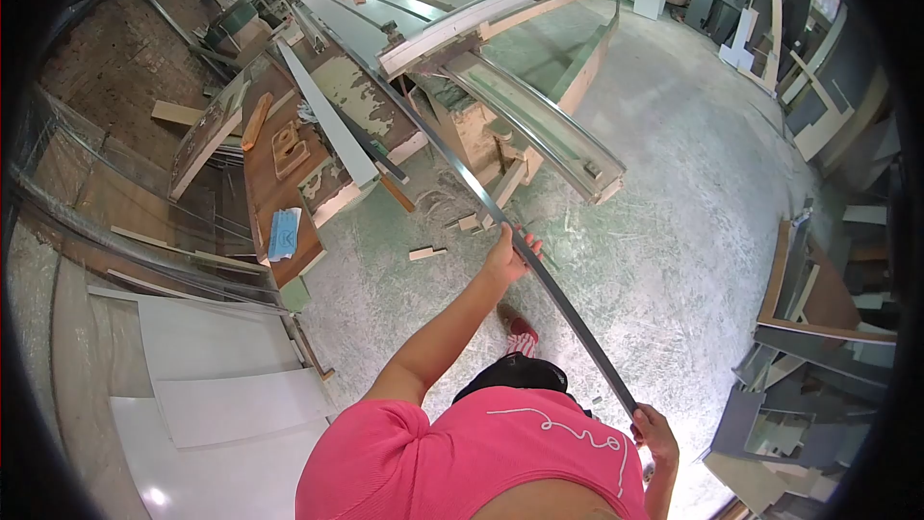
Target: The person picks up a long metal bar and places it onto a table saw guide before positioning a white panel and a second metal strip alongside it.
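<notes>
A long, narrow dark strip (568, 303) runs diagonally in front of me, from my right side up toward the saw-like table (351, 24). My left hand (512, 255) is wrapped round it near the middle, fingers curled over its edge. Close to my right hip, my right hand (656, 431) grips the strip's near end. Its far part shines with reflected light and overlaps the table's edge and the pale metal rail (529, 5) in this view.
On the left, a brown workbench (274, 173) carries a blue packet (284, 234), wooden pieces and a long white board (327, 116). White sheets (217, 337) lie lower left. A sliding metal frame (539, 125) juts out ahead. Offcuts (808, 279) lean along the right; small wood scraps (426, 253) lie on the floor.
</notes>
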Tool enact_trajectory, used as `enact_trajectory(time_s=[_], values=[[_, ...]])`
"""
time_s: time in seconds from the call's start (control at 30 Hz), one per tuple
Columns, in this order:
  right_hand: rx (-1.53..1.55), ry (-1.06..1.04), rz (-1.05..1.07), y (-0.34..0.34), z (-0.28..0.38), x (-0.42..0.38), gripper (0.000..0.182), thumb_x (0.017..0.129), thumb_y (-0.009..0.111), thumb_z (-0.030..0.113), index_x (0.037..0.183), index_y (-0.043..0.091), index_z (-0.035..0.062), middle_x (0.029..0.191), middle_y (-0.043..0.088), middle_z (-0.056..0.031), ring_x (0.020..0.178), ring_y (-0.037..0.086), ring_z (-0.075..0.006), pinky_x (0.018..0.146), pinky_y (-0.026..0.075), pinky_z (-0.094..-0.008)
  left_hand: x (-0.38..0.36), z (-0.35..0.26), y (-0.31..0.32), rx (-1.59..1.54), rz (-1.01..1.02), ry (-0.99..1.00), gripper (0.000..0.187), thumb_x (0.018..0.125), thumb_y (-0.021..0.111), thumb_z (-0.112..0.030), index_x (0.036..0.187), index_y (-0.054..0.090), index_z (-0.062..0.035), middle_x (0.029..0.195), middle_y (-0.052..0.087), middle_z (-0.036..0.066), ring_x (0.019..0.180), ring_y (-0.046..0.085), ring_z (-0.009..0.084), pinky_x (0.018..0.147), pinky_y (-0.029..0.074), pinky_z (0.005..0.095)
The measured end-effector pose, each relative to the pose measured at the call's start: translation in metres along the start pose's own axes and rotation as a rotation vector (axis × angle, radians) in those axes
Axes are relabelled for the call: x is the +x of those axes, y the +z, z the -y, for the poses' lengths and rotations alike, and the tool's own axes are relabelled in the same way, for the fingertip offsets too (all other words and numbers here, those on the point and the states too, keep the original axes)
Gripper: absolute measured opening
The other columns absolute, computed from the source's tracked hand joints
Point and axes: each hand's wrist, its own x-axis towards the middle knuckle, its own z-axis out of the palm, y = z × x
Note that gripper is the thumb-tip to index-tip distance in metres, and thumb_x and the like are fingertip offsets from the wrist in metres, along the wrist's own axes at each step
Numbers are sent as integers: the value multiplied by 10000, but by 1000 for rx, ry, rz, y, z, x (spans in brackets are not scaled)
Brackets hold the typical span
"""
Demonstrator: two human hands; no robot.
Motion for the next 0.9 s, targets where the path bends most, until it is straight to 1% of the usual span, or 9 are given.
enact_trajectory(time_s=[0.1, 0.23, 0.27, 0.37, 0.4, 0.57, 0.7, 0.77, 0.9], values=[[-45, 9, 49, 5, 23, 20, 461, 845, 531, 368, 1129, 505, 6, 600, 470, 12, 512, 421, -60, 441, 366, -211, 19, -22, 2, 12, 0, 46, 407, 860, 398, -497, 1112, 417, -177, 924, 506, 58, 917, 512, 286, 817, 412, 501], [-111, 51, 141, 19, 61, 43, 379, 854, 514, 364, 1024, 538, 26, 623, 487, 7, 525, 433, -60, 450, 379, -209, 38, -54, 4, -4, 0, 84, 414, 861, 396, -494, 1117, 404, -169, 933, 502, 61, 934, 508, 295, 822, 412, 501], [-120, 35, 179, 21, 63, 53, 377, 850, 523, 395, 978, 545, 41, 613, 467, 17, 514, 413, -56, 443, 361, -204, 42, -63, 6, -5, -24, 92, 414, 861, 394, -496, 1116, 401, -170, 931, 503, 62, 937, 509, 299, 822, 413, 500], [-54, 43, 235, 31, 86, 76, 424, 831, 543, 443, 986, 552, 49, 605, 439, 28, 503, 384, -52, 434, 333, -202, 57, -91, 11, -14, -51, 115, 407, 863, 391, -495, 1112, 402, -173, 932, 503, 66, 937, 513, 310, 819, 416, 500], [-55, 15, 233, 35, 91, 85, 451, 816, 552, 473, 988, 557, 56, 603, 420, 37, 498, 359, -49, 427, 307, -199, 64, -100, 11, -17, -53, 127, 401, 864, 390, -492, 1109, 405, -175, 935, 502, 68, 934, 516, 316, 817, 417, 501], [-39, 70, 218, 54, 128, 130, 444, 814, 555, 473, 994, 559, 67, 604, 415, 41, 493, 347, -45, 426, 294, -193, 104, -146, 13, -74, -79, 153, 386, 871, 395, -474, 1085, 408, -153, 950, 497, 77, 923, 523, 327, 802, 423, 504], [-8, 58, 228, 66, 157, 162, 406, 828, 546, 449, 988, 563, 76, 598, 410, 43, 482, 341, -42, 415, 287, -191, 129, -179, 20, -89, -104, 197, 383, 870, 402, -471, 1064, 406, -141, 953, 497, 92, 911, 526, 339, 774, 428, 506], [-86, 5, 183, 73, 175, 172, 384, 835, 541, 434, 980, 569, 80, 594, 414, 46, 478, 342, -38, 410, 286, -190, 138, -194, 23, -98, -121, 204, 384, 868, 406, -472, 1063, 406, -141, 952, 498, 95, 906, 527, 345, 769, 429, 506], [-77, 26, 205, 88, 198, 188, 352, 846, 532, 407, 978, 574, 84, 592, 420, 46, 476, 352, -37, 410, 291, -189, 153, -223, 22, -101, -167, 217, 381, 865, 408, -480, 1037, 423, -140, 925, 507, 100, 897, 532, 350, 757, 433, 498]])
